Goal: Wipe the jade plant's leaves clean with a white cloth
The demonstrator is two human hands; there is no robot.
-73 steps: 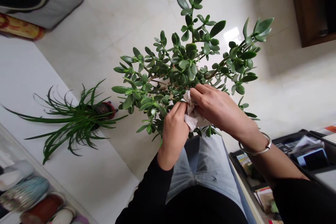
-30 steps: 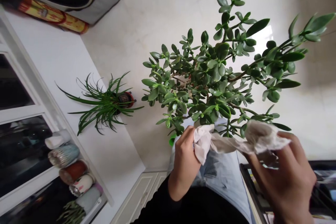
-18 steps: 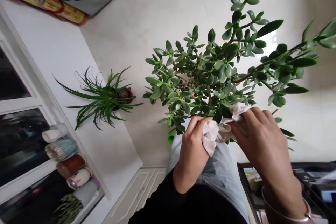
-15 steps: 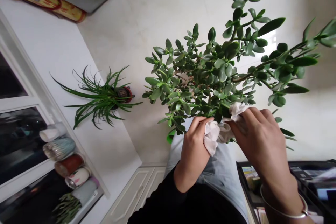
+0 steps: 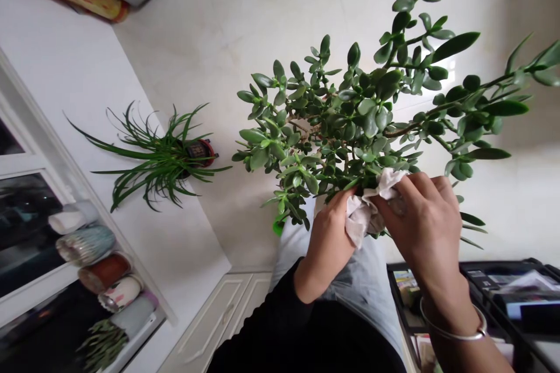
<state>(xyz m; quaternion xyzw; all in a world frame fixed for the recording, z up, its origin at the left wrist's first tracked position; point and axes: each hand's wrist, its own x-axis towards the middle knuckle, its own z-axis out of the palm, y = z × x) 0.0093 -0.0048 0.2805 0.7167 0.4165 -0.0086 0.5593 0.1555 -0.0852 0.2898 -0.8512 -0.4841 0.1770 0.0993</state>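
A large jade plant (image 5: 350,122) with thick, glossy green leaves spreads in front of me. At its near edge, my right hand (image 5: 422,227) is closed around a crumpled white cloth (image 5: 359,222), thin and tissue-like. My left hand (image 5: 329,245) is closed at the other end of the cloth, its fingertips partly hidden under the lowest leaves. Whether a leaf is pinched inside the cloth I cannot tell. Both hands are close together, and the cloth bunches between them.
To the left stands a spiky-leaved plant in a dark pot (image 5: 200,152). Several small pots, one a brown pot (image 5: 104,273), line the window ledge. Black trays (image 5: 481,280) with papers lie at the lower right. A white cabinet (image 5: 219,315) is at the bottom.
My right hand has moved left toward my left hand, and the cloth between them is more bunched. The view has shifted slightly.
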